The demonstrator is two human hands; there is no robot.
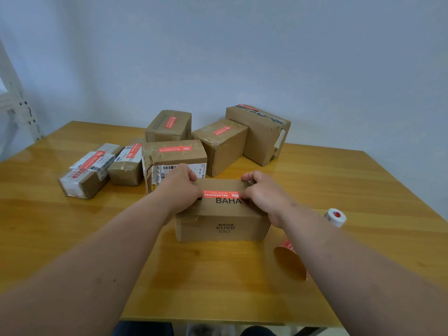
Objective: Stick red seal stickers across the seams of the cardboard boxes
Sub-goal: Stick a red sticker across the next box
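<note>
A brown cardboard box [223, 226] printed "BAHA" stands on the table in front of me. A red seal sticker [220, 194] lies flat across its top, just above the print. My left hand [179, 190] pinches the sticker's left end with curled fingers, knuckles over the box's left edge. My right hand [264, 192] pinches the right end the same way. Both sticker ends are hidden under my fingers.
Several taped boxes with red stickers on top stand behind, among them a labelled one [174, 161] right behind my left hand and a large one [261, 134] at the back right. A white sticker roll [335, 217] and its curled backing strip [291, 260] lie right of the box on the wooden table [218, 287].
</note>
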